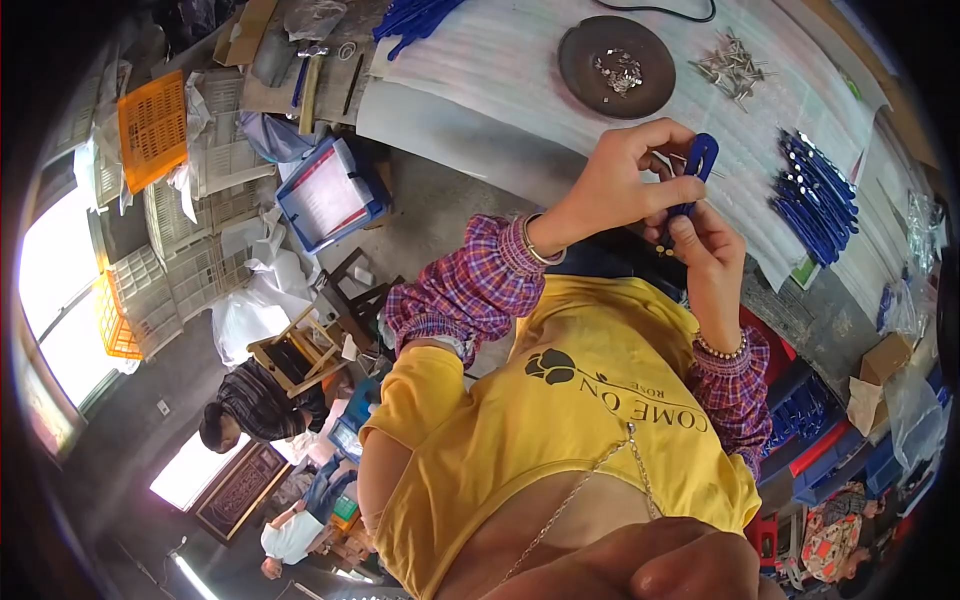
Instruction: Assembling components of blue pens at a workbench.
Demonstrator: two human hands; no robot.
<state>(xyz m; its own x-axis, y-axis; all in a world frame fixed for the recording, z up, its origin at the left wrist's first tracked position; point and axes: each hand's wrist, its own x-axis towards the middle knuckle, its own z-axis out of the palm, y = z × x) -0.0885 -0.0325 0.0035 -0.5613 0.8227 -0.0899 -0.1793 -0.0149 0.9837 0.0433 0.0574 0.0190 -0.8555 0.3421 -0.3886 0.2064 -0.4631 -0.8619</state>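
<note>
A dark blue strap (702,158), bent into a loop, is held up over the near edge of the table. My left hand (640,180) pinches it from the left, thumb pressed on its lower part. My right hand (712,255) is closed on its lower end, where small gold-coloured metal bits show. A thin metal pin (718,175) sticks out just right of the loop; I cannot tell whether it is joined to the strap. Beyond my hands, a dark round dish (575,62) holds small shiny metal pieces (622,72).
Right of the dish lies a heap of metal pins (735,68). A bundle of blue straps with metal ends (818,195) lies at the table's right. More blue straps (415,22) and a hammer (312,85) are at the far left. A blue crate (320,240) stands left of the table.
</note>
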